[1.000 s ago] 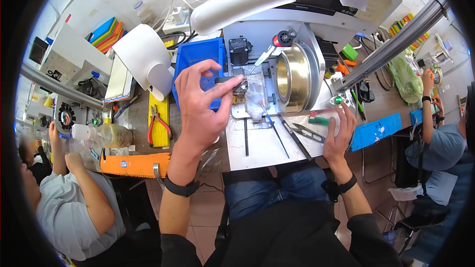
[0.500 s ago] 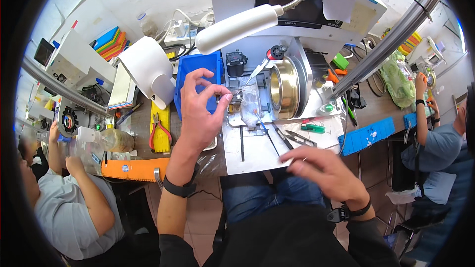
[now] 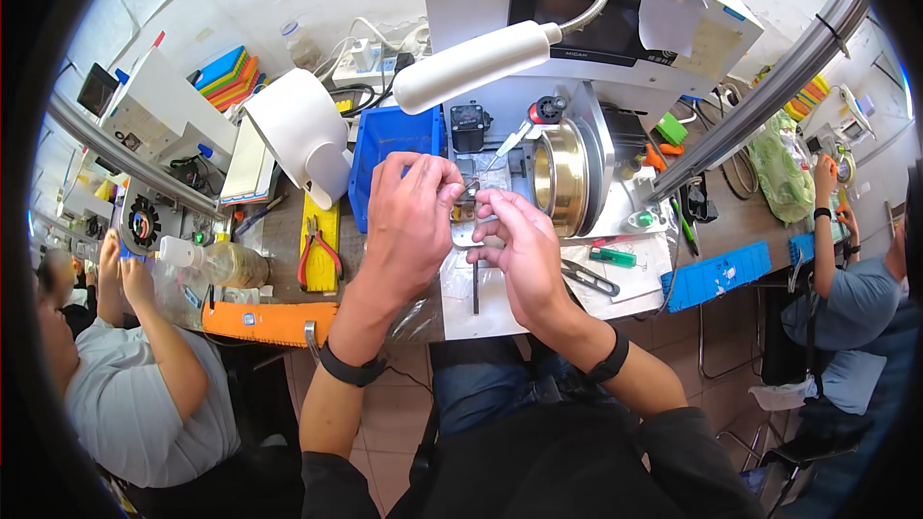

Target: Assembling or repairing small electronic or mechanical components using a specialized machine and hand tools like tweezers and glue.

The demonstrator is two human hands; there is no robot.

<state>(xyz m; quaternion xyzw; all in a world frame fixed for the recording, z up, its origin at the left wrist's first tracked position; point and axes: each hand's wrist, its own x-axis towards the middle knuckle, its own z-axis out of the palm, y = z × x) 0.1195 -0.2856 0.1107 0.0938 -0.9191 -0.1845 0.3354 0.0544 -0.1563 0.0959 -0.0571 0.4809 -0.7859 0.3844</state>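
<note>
My left hand point(image 3: 406, 221) is closed in a pinch at the small metal fixture point(image 3: 468, 185) of the bench machine, fingers curled. Whatever sits between its fingertips is too small to make out. Close beside it, my right hand point(image 3: 524, 255) is raised with thumb and forefinger brought together toward the same spot, the other fingers loosely bent. Anything in that pinch cannot be made out either. Just right of the fixture stands a wide brass-coloured wheel point(image 3: 544, 181). Behind the hands are a small black motor-like block point(image 3: 469, 127) and a red and black knob point(image 3: 550, 110).
A blue bin point(image 3: 386, 139) is left of the fixture. Red-handled pliers point(image 3: 314, 252) lie on a yellow strip. A white lamp point(image 3: 481, 67) hangs overhead. A utility knife point(image 3: 590, 278) and green tool point(image 3: 613, 257) lie right. Co-workers point(image 3: 159, 384) sit on both sides.
My right hand has moved up and left from the table's front edge to meet my left hand at the fixture. My left hand's fingers have curled inward. The view has shifted slightly.
</note>
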